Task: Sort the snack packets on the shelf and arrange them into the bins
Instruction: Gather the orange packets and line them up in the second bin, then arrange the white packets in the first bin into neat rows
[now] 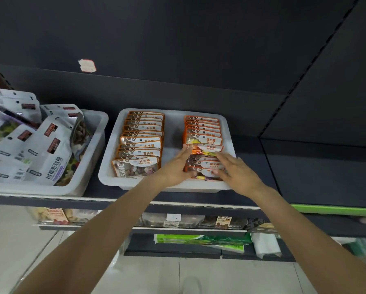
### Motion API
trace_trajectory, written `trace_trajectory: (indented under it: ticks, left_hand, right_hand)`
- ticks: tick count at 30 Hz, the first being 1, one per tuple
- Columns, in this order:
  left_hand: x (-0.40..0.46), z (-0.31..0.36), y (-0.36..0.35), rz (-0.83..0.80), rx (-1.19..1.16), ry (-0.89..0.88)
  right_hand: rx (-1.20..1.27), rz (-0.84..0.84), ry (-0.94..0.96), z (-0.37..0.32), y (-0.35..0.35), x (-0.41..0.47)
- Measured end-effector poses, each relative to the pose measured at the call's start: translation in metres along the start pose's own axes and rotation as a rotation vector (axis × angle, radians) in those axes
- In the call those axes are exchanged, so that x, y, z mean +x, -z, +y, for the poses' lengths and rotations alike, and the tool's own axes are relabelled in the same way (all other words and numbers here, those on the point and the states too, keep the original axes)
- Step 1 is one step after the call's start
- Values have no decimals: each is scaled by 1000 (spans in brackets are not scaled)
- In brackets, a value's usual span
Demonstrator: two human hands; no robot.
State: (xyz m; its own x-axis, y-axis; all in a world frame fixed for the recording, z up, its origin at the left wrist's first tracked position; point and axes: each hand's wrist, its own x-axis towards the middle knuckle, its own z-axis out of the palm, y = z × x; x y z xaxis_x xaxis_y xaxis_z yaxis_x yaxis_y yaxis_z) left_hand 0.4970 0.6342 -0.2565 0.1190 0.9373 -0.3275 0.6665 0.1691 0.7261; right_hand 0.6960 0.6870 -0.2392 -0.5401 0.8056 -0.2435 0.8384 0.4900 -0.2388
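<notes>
Head view, frame centre: left hand and right hand, fingers straight, flank the sugar candy packets near the white bin's front rim. A bare lane separates these from the stone candy packets

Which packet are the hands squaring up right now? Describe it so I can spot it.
Find the middle white bin on the dark shelf. In its right-hand row of orange-edged packets, between the left hand and right hand, take the tilted packet lying askew, its coloured sweets showing.
</notes>
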Motion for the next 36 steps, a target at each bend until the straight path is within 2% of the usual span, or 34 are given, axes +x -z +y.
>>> trace_trajectory:
  ticks: [2, 4, 6, 8, 9, 14, 19, 23, 25, 27, 30, 32, 34, 36]
  left_hand:
    - [2, 4, -3, -11, -55, 14]
    - [7, 9, -3, 48, -142, 26]
    - [13, 17, -3, 135, -433, 131]
    - [19, 23, -3, 152, -742, 232]
    - [20, 27, -4, 140, -809, 248]
    - [26, 35, -9, 144, -834, 207]
    - [35, 22, 3, 306, -848, 229]
    - [47, 27, 4, 275, -901, 223]
    - [51, 34, 7, 248, -796, 209]
    - [47, 36, 14, 264, -587, 181]
    - [28, 30, 29, 457, -205, 62]
    - [12, 16, 43, 574, 170, 63]
    - [-1, -7, 54, 552, 500, 136]
    - [-14, -27, 60, 436, 564, 217]
  right_hand:
    - [-160, -27, -5, -3, -3, 1]
    - [-246, -43, -33, -6, -1, 4]
    - [-262, -76, -64, -9, 2, 6]
    - [-242, -93, -83, -11, 3, 5]
    - [-226, -100, -92, -11, 2, 4]
    - [-158, -123, -103, -5, 1, 0]
    - [-74, -63, -14, -5, 11, 12]
    - [-57, -38, 17, -3, 11, 31]
    - [-82, 24, 24, -3, 15, 39]
    - [-70, 110, 35, -4, 22, 44]
    - [-10, 146, 106, -12, 26, 50]
    - [26, 105, 152, -24, 24, 54]
    - [37, 49, 168, -36, 18, 57]
    - [-12, 29, 160, -45, 11, 58]
